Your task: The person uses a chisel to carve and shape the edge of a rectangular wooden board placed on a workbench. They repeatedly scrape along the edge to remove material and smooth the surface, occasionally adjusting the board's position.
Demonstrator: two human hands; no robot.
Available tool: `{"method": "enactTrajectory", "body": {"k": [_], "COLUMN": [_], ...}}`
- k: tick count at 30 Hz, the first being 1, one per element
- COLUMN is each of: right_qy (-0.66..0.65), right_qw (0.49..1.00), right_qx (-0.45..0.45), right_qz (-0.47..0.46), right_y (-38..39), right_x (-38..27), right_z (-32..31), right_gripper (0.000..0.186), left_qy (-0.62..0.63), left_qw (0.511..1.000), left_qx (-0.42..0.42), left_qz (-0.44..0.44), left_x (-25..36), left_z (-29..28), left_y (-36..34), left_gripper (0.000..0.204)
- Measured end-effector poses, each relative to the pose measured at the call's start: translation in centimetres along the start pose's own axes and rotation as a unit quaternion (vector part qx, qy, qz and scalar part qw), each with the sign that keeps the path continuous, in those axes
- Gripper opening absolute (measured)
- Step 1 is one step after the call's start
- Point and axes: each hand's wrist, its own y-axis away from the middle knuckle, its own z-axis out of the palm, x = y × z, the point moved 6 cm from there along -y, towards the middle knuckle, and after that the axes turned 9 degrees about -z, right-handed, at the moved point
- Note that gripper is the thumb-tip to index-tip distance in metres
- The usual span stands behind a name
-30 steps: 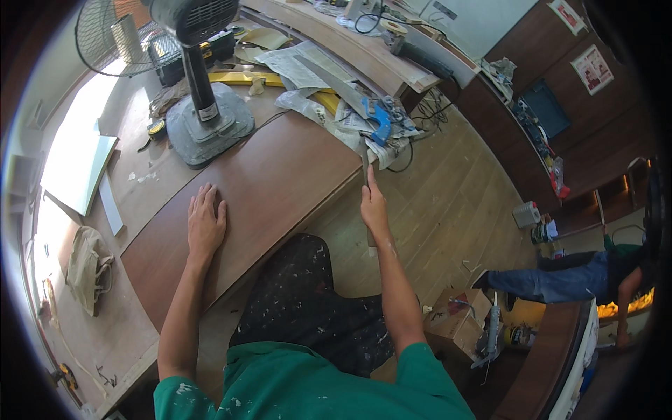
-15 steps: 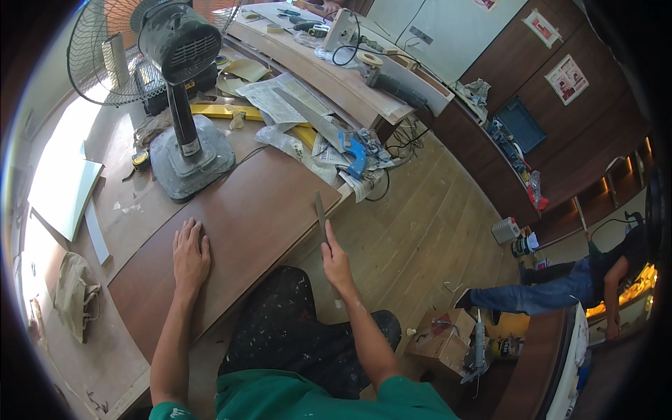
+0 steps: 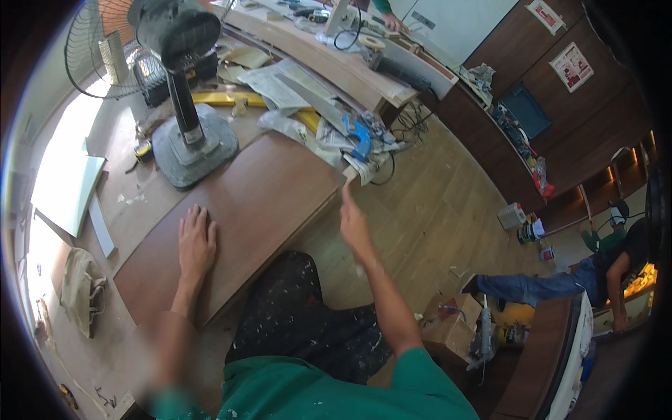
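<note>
A brown wood-veneer board (image 3: 245, 210) with a curved edge lies on the worktable. My left hand (image 3: 198, 245) rests flat on it, fingers extended. Just off the board's right-hand edge, near the far corner, is my right hand (image 3: 355, 227), closed around a long narrow flat file (image 3: 348, 178), blurred and partly hidden behind the fingers. A standing fan (image 3: 196, 150) sits just beyond the board, beside a tape measure (image 3: 143, 149). Papers (image 3: 276, 84) and a blue-handled tool (image 3: 360, 136) lie past the board's far end.
A back bench (image 3: 350, 70) holds tools, with another person's hand (image 3: 395, 24) there. People (image 3: 532, 287) work at right near a cardboard box (image 3: 451, 322), caulking gun (image 3: 484, 329) and containers (image 3: 511, 215). A cloth bag (image 3: 80, 290) lies left; cables (image 3: 413, 122) hang beyond the board.
My right hand with the file moved toward me along the board's edge, then back up and away. My left hand stays on the board. Another person's green-sleeved arm shows more at the back bench.
</note>
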Motion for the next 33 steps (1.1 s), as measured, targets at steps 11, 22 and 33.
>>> {"method": "enactTrajectory", "body": {"k": [11,22,33], "right_qy": [-0.384,-0.418,-0.436], "right_qw": [0.785,0.768,0.761], "right_qx": [0.158,0.249,0.197], "right_qz": [0.459,0.417,0.438], "right_y": [32.0,32.8,32.2], "right_x": [-2.3,-1.1,0.5], "right_z": [-4.0,-4.5,-4.1], "right_gripper": [0.067,0.062,0.059], "left_qy": [-0.098,-0.162,-0.171], "left_qw": [0.96,0.941,0.968], "left_qx": [-0.103,-0.041,-0.132], "left_qz": [0.241,0.293,0.131], "left_x": [16.4,30.8,4.7], "left_z": [6.3,17.0,-3.4], "left_y": [6.8,-4.1,19.5], "left_gripper": [0.109,0.106,0.102]}}
